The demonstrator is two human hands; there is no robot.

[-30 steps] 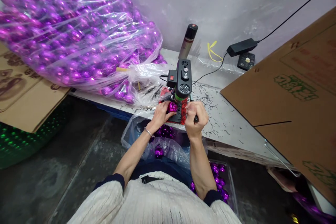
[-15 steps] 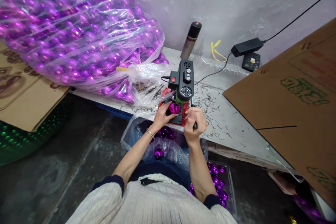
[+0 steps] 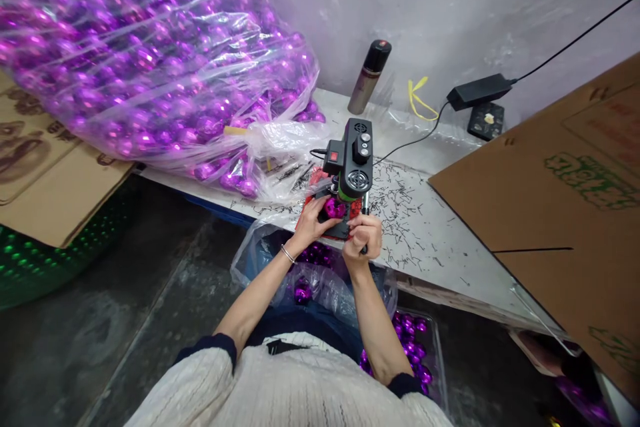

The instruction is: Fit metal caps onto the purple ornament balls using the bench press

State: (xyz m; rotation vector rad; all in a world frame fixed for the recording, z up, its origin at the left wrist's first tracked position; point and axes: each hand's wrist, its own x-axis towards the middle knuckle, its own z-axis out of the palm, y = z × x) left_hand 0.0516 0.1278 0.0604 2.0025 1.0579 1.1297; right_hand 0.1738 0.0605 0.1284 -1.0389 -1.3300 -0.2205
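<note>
Centre of frame: small black bench machine stands on a red pad at the near edge of the table.

Left hand, just left of centre, fingers curled round a purple ball, holding it on the machine base directly under the head. Bracelet at the wrist.

Right hand, just right of centre, closed in a fist on the machine's lever handle; handle mostly hidden by the fingers. Whether the head touches the ball: cannot tell, contact pt hidden.

Progress, as judged: one ball at the machine, work on it in hand, not yet released. Upper left of frame, a large clear bag of purple balls lies on the table, very full. Below the hands, lower centre, an open plastic bag holds only a few purple balls; a clear tray at lower right holds some more. Which lot is finished and which is stock is not clear from the pic. If the big bag is stock, most of the job remains.

Other items: table surface round the machine covered w/ small dark metal offcuts. Spray can upright at top centre, behind the machine. Power adapter and cable at upper right. Cardboard sheet fills the right side of frame.
</note>
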